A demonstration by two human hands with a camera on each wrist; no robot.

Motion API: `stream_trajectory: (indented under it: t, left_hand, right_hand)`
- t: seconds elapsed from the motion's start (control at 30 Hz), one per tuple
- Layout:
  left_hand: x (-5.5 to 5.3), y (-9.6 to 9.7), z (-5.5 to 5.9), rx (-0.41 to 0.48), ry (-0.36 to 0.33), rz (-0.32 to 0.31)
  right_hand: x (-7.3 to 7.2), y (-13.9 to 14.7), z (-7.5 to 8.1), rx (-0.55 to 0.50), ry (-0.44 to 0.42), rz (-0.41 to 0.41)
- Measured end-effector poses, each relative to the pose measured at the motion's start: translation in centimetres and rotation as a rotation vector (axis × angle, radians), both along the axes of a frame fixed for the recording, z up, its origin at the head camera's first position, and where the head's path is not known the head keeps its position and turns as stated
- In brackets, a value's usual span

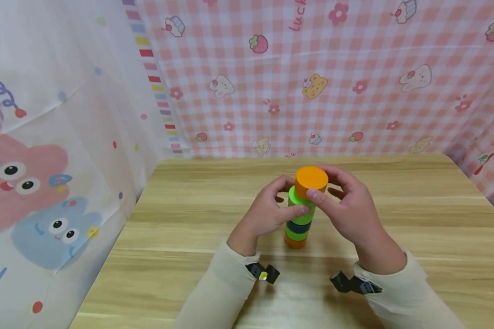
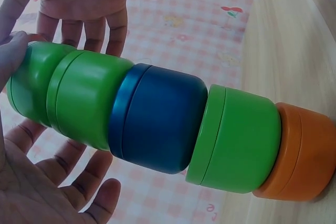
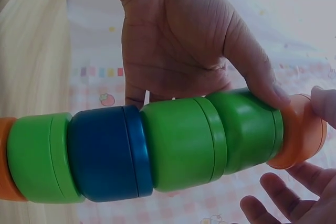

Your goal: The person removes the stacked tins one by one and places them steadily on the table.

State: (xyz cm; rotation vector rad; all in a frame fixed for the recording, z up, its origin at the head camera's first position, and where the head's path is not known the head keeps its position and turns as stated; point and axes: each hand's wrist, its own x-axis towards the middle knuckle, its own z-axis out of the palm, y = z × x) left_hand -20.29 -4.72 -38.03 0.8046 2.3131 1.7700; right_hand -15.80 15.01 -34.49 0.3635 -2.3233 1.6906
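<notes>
A column of lidded round tins stands upright on the table, slightly leaning in the head view. From the bottom come an orange tin (image 1: 295, 243), a green tin (image 2: 244, 140), a blue tin (image 2: 163, 119) and two more green tins, the upper one (image 3: 244, 129) just under the top. The top orange tin (image 1: 311, 177) touches that green one and sits a little off-centre. My right hand (image 1: 354, 208) grips this orange tin between thumb and fingers. My left hand (image 1: 267, 208) holds the upper green part of the column, thumb in front, fingers behind and partly hidden.
The column stands on a wood-grain table (image 1: 181, 219). Behind it hangs a pink checked cloth (image 1: 238, 109), and a white cartoon-print cloth (image 1: 107, 105) hangs on the left. A small black device (image 1: 263, 273) is strapped on each wrist.
</notes>
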Motion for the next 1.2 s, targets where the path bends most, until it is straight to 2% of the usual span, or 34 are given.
stream_trajectory:
  t: [0.33, 0.67, 1.0, 1.2]
  left_hand:
    - [0.0, 0.1, -0.2, 0.001, 0.017, -0.005]
    - [0.0, 0.1, -0.1, -0.008, 0.024, -0.001]
    - [0.0, 0.3, -0.2, 0.006, 0.016, -0.005]
    - [0.0, 0.2, -0.1, -0.015, 0.015, 0.006]
  right_hand:
    - [-0.5, 1.0, 0.1, 0.024, 0.014, -0.050]
    - [-1.3, 1.6, -0.1, 0.002, 0.021, -0.081]
    - [-1.9, 2.0, -0.5, 0.013, -0.019, -0.095]
    - [-2.4, 2.2, -1.0, 0.014, -0.028, -0.110]
